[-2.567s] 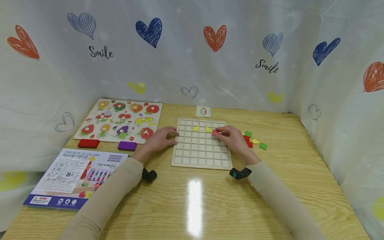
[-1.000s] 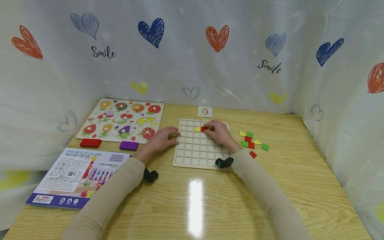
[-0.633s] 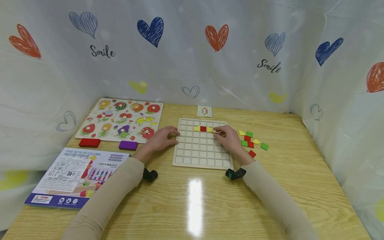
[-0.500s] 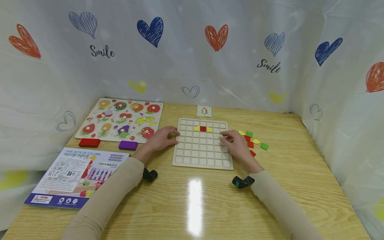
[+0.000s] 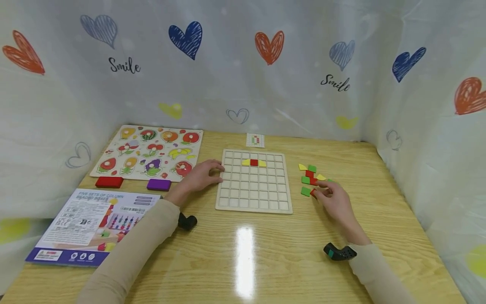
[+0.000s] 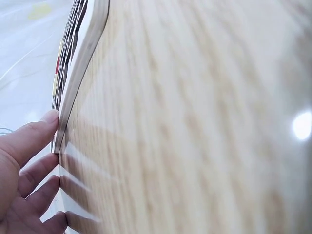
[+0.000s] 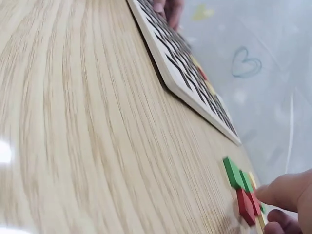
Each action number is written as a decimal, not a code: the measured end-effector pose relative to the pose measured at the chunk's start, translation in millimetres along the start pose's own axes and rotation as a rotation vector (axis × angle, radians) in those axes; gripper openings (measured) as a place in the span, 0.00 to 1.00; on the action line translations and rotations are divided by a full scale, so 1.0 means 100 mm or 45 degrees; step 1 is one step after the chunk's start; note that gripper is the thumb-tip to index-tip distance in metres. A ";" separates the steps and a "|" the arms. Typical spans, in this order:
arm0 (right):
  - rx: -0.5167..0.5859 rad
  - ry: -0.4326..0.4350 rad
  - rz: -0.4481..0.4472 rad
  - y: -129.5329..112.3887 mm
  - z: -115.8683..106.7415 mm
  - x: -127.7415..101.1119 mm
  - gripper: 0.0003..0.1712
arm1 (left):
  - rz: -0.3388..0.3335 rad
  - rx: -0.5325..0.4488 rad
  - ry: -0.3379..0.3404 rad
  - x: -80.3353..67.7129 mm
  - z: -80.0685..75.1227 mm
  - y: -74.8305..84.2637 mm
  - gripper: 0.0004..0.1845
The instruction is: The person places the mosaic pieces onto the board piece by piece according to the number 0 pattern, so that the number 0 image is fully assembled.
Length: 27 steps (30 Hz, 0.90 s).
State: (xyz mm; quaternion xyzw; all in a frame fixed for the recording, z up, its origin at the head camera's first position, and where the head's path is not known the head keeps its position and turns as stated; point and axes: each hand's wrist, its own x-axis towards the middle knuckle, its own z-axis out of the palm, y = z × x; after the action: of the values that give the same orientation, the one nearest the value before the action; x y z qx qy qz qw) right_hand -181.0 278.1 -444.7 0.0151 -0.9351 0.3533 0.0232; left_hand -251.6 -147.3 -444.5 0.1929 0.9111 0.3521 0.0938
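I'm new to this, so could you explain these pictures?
There is no machine: a person works with a bare left hand and right hand. The wide picture comes from a camera on the head; the two closer ones come from wrist cameras. On the table lie a grid board bearing three tiles in a row, yellow, red, yellow, plus a pattern card, a fruit puzzle, a red block, a purple block and a printed box. The left hand touches the board's edge; the right is at loose tiles, its grip unclear.
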 end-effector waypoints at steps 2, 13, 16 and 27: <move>-0.012 -0.026 0.012 0.05 -0.06 -0.02 0.23 | 0.002 -0.010 -0.001 0.00 0.00 0.02 0.18; -0.097 -0.126 -0.054 0.15 -0.07 -0.01 0.29 | -0.005 -0.010 -0.004 -0.02 -0.01 0.04 0.19; -0.110 -0.093 -0.076 0.14 -0.05 -0.01 0.28 | 0.005 -0.003 -0.004 -0.02 0.00 0.04 0.19; -0.127 -0.029 -0.108 0.14 0.00 0.00 0.25 | -0.002 0.019 -0.004 -0.02 -0.01 0.03 0.19</move>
State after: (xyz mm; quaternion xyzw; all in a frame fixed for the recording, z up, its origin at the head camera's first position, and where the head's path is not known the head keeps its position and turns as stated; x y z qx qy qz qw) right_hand -181.7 288.8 -453.6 0.0577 -0.9503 0.3046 0.0283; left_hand -249.5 -146.6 -442.1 0.1933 0.9136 0.3450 0.0944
